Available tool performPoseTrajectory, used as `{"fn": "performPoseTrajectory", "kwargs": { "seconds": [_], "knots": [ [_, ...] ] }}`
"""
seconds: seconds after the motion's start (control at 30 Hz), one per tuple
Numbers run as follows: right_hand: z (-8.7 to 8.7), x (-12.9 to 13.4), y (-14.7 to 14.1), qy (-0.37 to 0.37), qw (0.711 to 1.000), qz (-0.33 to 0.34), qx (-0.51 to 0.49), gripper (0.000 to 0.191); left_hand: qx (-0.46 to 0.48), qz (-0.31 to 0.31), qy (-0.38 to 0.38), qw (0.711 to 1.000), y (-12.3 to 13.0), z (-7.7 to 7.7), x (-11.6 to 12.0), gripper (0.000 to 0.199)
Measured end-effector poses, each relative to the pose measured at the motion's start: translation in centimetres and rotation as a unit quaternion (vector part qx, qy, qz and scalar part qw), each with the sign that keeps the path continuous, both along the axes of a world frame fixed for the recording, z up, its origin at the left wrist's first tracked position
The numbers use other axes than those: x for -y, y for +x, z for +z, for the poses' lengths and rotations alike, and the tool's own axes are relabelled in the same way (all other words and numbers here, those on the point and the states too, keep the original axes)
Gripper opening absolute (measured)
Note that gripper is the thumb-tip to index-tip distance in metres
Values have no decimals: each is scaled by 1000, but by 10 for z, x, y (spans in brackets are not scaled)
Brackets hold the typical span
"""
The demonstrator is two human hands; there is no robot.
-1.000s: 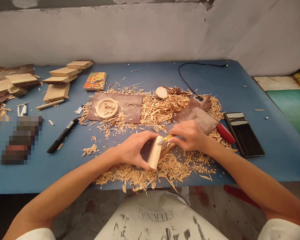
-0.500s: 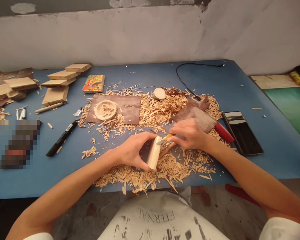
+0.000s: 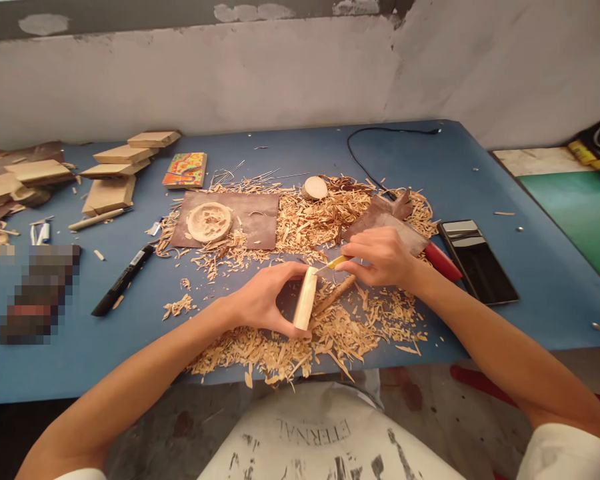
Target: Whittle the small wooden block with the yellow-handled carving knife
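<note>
Thumb and fingers of my left hand grip a pale wooden block by its two ends, holding it tilted above the shavings. A yellow craft knife is pinched in my right hand. Its blade points left and meets the upper right edge of the block; whether it bites into the wood I cannot tell. Curled wood shavings lie under both hands. Just behind the block, a brown stick rests among them.
Sandpaper bears a carved wooden disc. A round wood slice sits on more shavings. A phone and a red handle are at right. A black marker, stacked wooden blocks and a patterned block stand left.
My right hand has lifted slightly, and the knife blade has moved off the block's upper face to its edge. The block has rolled a little in my left hand.
</note>
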State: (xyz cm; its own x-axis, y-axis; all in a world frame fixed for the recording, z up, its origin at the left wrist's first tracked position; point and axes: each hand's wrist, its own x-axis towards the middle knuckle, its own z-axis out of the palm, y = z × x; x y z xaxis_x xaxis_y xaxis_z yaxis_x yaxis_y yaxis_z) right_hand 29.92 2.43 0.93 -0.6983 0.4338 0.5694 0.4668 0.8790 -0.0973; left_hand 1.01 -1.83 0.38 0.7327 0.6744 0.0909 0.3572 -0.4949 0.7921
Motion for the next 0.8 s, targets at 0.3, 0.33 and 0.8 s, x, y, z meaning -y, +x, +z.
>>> {"fn": "performPoseTrajectory", "kwargs": {
  "seconds": [0.3, 0.33, 0.8],
  "knots": [
    [-2, -4, 4, -12, 1000, 1, -16, 35, -11, -9, 6, 1000, -1, 3, 0, 92],
    [-3, -7, 8, -18, 1000, -8, -18, 34, -14, -16, 11, 1000, -1, 2, 1, 91],
    [-4, 13, -10, -74, 995, 35, -64, 33, -22, -18, 16, 999, -1, -1, 1, 91]
  ]
}}
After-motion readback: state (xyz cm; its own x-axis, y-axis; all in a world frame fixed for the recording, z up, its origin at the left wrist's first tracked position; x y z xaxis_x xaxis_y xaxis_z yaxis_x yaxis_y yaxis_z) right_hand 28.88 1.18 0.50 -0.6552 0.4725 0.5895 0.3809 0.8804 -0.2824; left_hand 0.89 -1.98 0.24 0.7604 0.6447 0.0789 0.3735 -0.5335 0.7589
